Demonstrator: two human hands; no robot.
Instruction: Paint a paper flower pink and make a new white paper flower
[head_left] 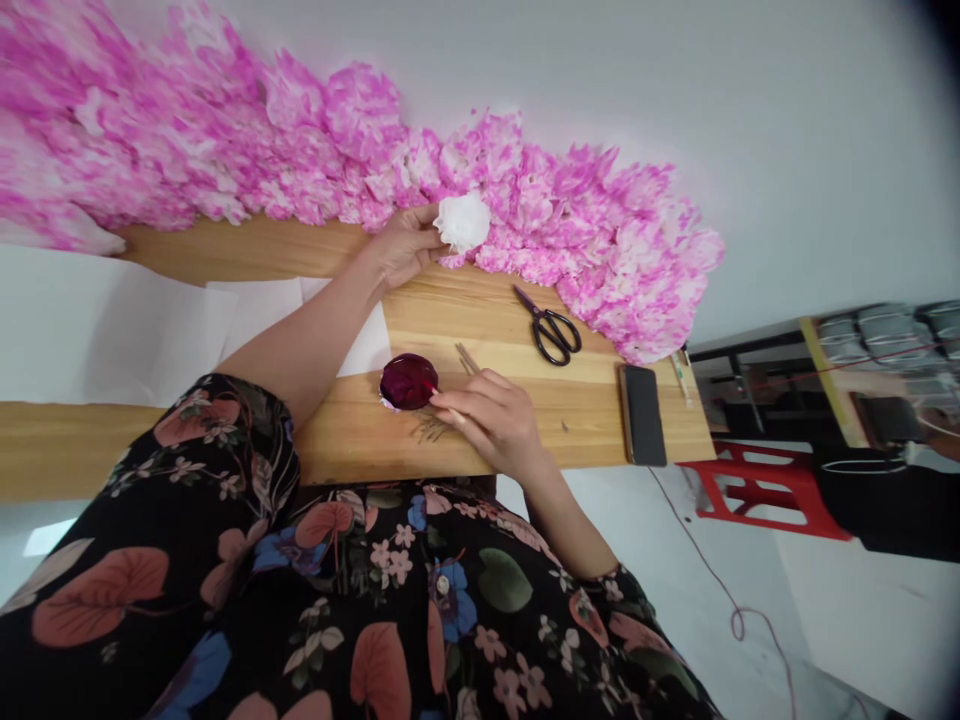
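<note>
Our left hand (405, 245) pinches a white paper flower (463, 221); our right hand (491, 415) rests with loosely curled, empty fingers beside the dark red bowl (408, 381) on the worktop (480, 320).

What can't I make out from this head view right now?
- Dark red round dish: contents unreadable, only a glossy surface.
- Right hand: fingertips hide whatever its grip pinches.
- Thin wooden sticks: lower ends hidden behind that hand.
- Pink flower pile: cut off at the left edge.

The left arm stretches forward, bare to the elbow, its left hand (405, 247) closed with fingers (426, 240) pinched together. The right hand (495, 420) lies nearer the body, palm down, fingers (457, 400) extended and slightly curled toward the left.
</note>
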